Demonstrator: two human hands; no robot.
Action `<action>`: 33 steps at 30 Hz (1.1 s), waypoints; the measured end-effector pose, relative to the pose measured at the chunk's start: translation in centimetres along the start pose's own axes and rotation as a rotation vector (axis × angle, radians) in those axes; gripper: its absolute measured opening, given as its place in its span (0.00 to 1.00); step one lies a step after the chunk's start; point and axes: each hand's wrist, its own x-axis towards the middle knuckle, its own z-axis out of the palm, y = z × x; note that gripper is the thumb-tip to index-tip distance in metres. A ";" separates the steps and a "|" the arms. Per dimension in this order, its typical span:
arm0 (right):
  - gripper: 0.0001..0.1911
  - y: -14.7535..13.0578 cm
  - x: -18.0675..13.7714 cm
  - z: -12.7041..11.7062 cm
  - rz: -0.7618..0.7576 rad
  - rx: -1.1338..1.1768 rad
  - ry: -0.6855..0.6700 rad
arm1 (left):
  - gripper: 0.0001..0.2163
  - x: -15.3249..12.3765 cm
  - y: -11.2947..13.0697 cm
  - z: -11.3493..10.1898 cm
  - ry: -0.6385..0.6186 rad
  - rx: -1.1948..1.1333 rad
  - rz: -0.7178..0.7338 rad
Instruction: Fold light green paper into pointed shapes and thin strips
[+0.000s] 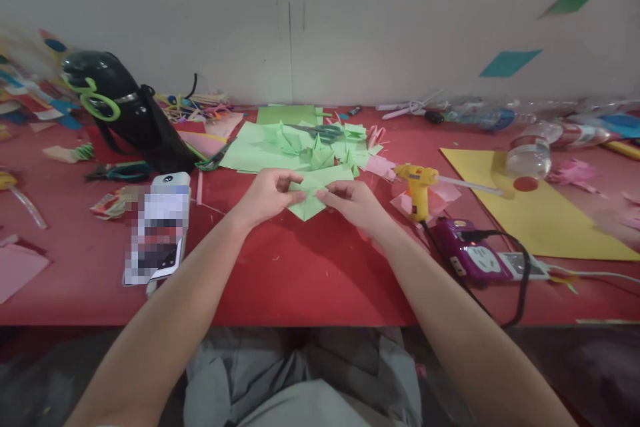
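Between my two hands is a light green piece of folded paper (pixel 306 208), its lower corner pointing toward me. My left hand (pixel 270 197) pinches its left side between thumb and fingers. On the opposite side, my right hand (pixel 353 200) grips it with the thumb on top. Just beyond lie green paper sheets (pixel 247 147) and several folded green paper pieces (pixel 323 155). A pair of scissors (pixel 325 132) rests on that pile.
A yellow glue gun (pixel 417 187) and a purple power socket (pixel 470 253) with cables stand to the right, near yellow paper (pixel 540 213) and a plastic bottle (pixel 530 157). At left are a phone (pixel 160 230), pliers (pixel 120 172) and a black bottle-shaped object (pixel 130 110).
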 end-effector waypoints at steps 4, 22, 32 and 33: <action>0.20 0.4 0.1 -0.1 -0.029 -0.012 0.024 | 0.15 0.0 0.3 0.3 -0.008 0.016 0.025; 0.16 1.0 0.6 0.0 -0.106 -0.031 0.120 | 0.14 0.2 -0.5 1.1 0.038 -0.026 0.071; 0.17 0.5 0.3 -0.5 -0.148 -0.123 0.085 | 0.12 0.0 0.0 0.9 0.027 -0.042 0.143; 0.17 0.5 0.3 -0.6 -0.146 -0.120 0.083 | 0.12 0.0 0.0 1.0 0.041 -0.036 0.159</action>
